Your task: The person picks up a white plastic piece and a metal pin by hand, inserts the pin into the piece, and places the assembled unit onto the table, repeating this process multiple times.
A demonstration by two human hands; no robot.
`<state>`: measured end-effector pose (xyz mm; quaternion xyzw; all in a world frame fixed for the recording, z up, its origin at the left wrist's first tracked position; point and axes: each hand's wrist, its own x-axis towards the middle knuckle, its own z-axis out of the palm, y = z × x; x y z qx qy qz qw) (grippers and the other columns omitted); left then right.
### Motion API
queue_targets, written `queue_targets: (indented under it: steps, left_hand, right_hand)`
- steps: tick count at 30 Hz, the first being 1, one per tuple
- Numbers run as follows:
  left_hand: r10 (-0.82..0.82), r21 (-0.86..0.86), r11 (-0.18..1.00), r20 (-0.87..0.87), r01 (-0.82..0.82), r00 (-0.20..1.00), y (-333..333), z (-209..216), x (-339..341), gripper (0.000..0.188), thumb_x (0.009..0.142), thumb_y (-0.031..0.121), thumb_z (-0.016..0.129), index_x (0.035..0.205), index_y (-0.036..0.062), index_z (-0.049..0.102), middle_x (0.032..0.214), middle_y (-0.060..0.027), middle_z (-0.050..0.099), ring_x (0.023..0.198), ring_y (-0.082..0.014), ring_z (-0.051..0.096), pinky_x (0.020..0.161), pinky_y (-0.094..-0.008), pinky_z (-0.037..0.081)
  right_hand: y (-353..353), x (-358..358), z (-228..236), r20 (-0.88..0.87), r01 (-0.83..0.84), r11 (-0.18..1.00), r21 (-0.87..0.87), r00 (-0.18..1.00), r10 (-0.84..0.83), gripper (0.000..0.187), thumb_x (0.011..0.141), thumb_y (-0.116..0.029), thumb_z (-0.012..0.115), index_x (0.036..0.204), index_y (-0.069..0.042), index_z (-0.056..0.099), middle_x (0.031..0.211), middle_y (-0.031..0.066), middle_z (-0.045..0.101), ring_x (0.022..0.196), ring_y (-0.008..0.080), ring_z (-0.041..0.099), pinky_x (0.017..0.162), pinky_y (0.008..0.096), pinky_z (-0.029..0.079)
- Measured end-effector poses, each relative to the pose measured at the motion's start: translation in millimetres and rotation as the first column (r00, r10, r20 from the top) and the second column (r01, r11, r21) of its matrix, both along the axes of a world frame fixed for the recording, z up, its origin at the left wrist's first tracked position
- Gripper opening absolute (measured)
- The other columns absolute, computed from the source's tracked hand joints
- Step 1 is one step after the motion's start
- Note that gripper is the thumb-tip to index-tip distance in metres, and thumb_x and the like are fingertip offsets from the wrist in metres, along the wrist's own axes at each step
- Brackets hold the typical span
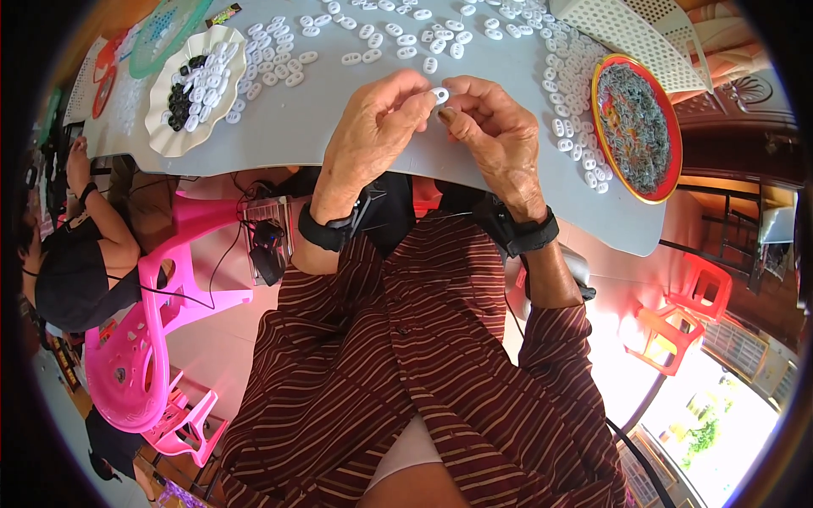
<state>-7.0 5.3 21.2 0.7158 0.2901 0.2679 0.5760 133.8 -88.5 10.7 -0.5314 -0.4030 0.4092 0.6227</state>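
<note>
My left hand (pixel 373 131) pinches a small white oval plastic piece (pixel 439 96) with a dark hole in it between thumb and fingertips, above the table's near edge. Close beside it, my right hand (pixel 498 135) has thumb and fingers bent together by the piece's right side. Whatever sits in those right fingertips is too small to name. Many similar white pieces (pixel 406 40) lie scattered over the grey table (pixel 339 110) beyond my hands. On the right stands a red-rimmed round tray (pixel 675 161) full of tiny grey wire bits that look like springs.
A white scalloped dish (pixel 161 140) at the left holds white and black pieces. White perforated baskets (pixel 627 34) stand far right. A pink plastic chair (pixel 144 372) and another person's arm (pixel 114 229) are at the left; red stools (pixel 669 334) at the right.
</note>
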Motion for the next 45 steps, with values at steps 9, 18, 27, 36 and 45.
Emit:
queue_targets:
  steps: [9,18,27,36,45]
  left_hand:
    - [-0.047,0.051,0.998,0.002,0.047,0.999,3,1,1,0.023,0.089,0.024,0.055,0.087,0.0009,0.056,0.065,-0.0017,0.052,0.06,-0.0094,0.049,0.053,-0.024,0.037]
    - [-0.059,0.075,0.995,0.001,0.059,0.998,3,-2,2,0.029,0.09,0.029,0.052,0.084,0.0008,0.055,0.063,-0.0028,0.051,0.06,-0.0103,0.05,0.053,-0.0257,0.037]
    - [-0.039,0.041,0.998,0.03,0.038,0.999,4,-8,4,0.029,0.09,0.03,0.052,0.083,0.0016,0.055,0.061,-0.0023,0.051,0.056,-0.0102,0.045,0.052,-0.0268,0.036]
    - [-0.113,-0.003,0.994,-0.016,0.113,0.993,9,-8,0,0.028,0.091,0.029,0.051,0.086,0.0012,0.056,0.066,-0.0006,0.047,0.063,-0.0091,0.042,0.058,-0.0247,0.034]
    - [-0.084,0.054,0.995,0.024,0.083,0.996,5,-10,3,0.032,0.091,0.033,0.05,0.083,0.0023,0.055,0.063,-0.0019,0.051,0.058,-0.0098,0.045,0.053,-0.0256,0.036]
  right_hand:
    - [-1,1,-2,-0.004,-0.035,0.999,0.012,0.999,0.035,0.031,0.084,0.002,0.062,0.115,0.001,0.057,0.086,0.0036,0.063,0.078,0.0087,0.059,0.07,0.0212,0.049]
    - [-1,3,-2,-0.005,-0.065,0.998,0.01,0.998,0.065,0.032,0.083,0.002,0.062,0.115,0.002,0.056,0.086,0.0042,0.063,0.08,0.0097,0.059,0.071,0.0216,0.049]
    - [0,3,-3,-0.012,-0.059,0.998,0.027,0.998,0.059,0.033,0.084,0.001,0.062,0.116,0.002,0.056,0.086,0.0041,0.063,0.079,0.0092,0.059,0.07,0.0211,0.049]
    - [0,1,-3,-0.003,-0.042,0.999,0.01,0.999,0.042,0.033,0.083,0.0,0.064,0.115,0.002,0.056,0.086,0.004,0.063,0.077,0.0084,0.058,0.069,0.0203,0.048]
    - [0,3,-6,0.016,-0.027,0.999,0.037,1.0,0.027,0.031,0.084,-0.002,0.065,0.114,0.001,0.055,0.083,0.003,0.063,0.074,0.0069,0.057,0.064,0.0192,0.047]
